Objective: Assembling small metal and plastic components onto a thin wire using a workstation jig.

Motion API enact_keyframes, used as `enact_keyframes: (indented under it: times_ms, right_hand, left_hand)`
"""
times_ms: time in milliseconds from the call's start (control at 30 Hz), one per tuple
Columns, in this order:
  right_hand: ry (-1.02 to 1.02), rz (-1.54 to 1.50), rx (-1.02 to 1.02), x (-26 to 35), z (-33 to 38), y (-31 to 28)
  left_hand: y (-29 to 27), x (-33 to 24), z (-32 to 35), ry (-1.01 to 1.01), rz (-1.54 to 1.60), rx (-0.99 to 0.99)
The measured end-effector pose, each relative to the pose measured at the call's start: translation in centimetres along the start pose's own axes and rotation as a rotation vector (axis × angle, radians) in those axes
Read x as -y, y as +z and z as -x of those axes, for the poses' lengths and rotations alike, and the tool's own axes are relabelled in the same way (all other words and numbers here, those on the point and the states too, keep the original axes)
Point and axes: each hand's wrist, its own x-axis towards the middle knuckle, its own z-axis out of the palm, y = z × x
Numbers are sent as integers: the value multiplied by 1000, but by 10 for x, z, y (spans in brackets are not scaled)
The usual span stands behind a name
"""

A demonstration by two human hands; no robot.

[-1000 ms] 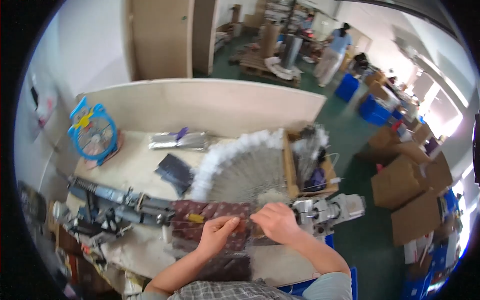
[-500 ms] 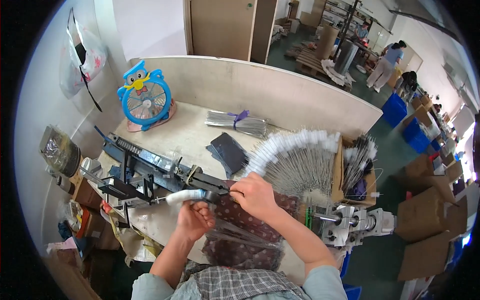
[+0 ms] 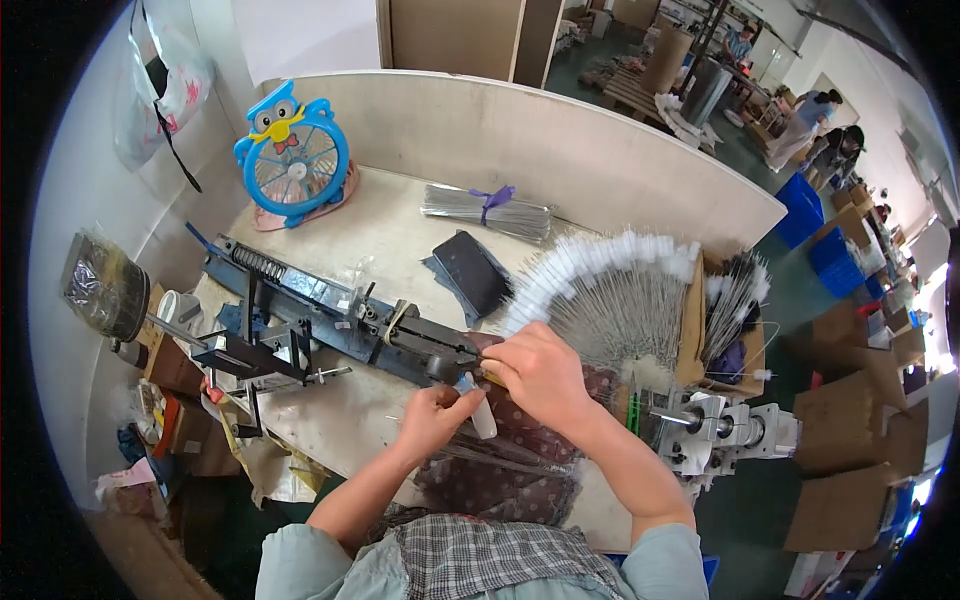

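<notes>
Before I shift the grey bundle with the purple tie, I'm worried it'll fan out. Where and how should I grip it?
Probably around its middle, at the purple tie, from above and the near side: the long, thin bundle lies flat, the only visible binding is there, and the pale partition stands close behind.

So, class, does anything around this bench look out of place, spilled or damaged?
The blue bird-shaped fan at the back left of the bench looks odd: its cartoon face seems playful near the dark metal rig. No obvious spill or damage shows.
</notes>
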Motion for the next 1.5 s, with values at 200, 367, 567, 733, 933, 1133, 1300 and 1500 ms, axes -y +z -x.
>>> enact_keyframes:
  times_ms: [200,367,567,733,933,1133,1300,1500]
  right_hand:
    - [-56,-66,-138,-2,49,-18]
    - [-60,-109,-10,-16,66,27]
    - [106,-18,129,-27,58,40]
    - [104,-50,175,-23,61,21]
    - [130,-43,295,-16,55,21]
    - [129,-83,305,-9,64,-8]
    - [36,-159,169,-6,57,-35]
    - [298,-336,107,-33,58,-49]
  left_hand:
    - [41,9,4,-38,882,10]
    - [23,15,-6,173,-4,-28]
    - [-6,21,2,122,-199,-55]
    - [-85,103,11,-217,866,-339]
    - [-124,109,17,-292,1094,-416]
    - [-114,106,13,-264,1052,-449]
    - [-84,90,26,-89,920,-645]
    - [46,-23,22,96,877,22]
